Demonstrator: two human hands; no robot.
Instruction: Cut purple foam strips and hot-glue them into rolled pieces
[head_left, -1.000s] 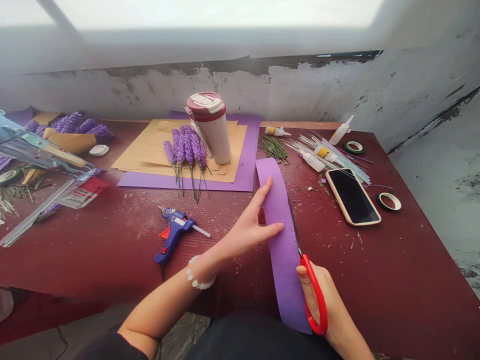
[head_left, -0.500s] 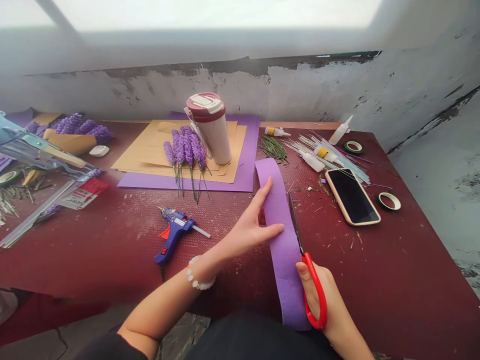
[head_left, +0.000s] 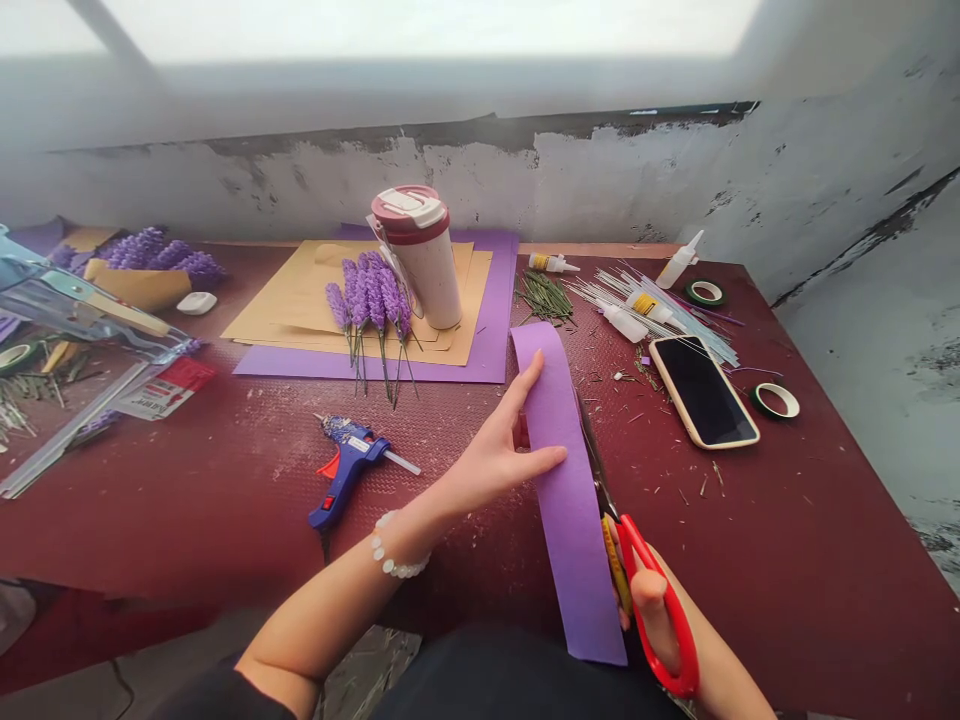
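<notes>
A long strip of purple paper [head_left: 571,530] stretches across the front of the table toward me, its far end curling over. My left hand [head_left: 517,435] holds it from the left side, with thumb and index finger spread over its face and the other fingers hidden behind. In my right hand [head_left: 651,590] is a pair of scissors with red handles [head_left: 681,650], my thumb through the loop. Their dark blades [head_left: 596,465] lie along the strip's right edge, partly covered by the paper. A yellow band with dark marks [head_left: 616,565] shows by my right fingers.
Left of my arm lies a blue glue gun [head_left: 349,465]. Farther back, lavender stems [head_left: 373,300] and a tumbler [head_left: 429,265] rest on brown paper [head_left: 277,300]. On the right are a phone [head_left: 703,390], green tape rolls [head_left: 776,400], glue bottles [head_left: 679,260] and wires.
My right hand has shifted right and slightly toward me, and the red handles have swung outward. The yellow band has come into view. My left hand stays almost still on the strip.
</notes>
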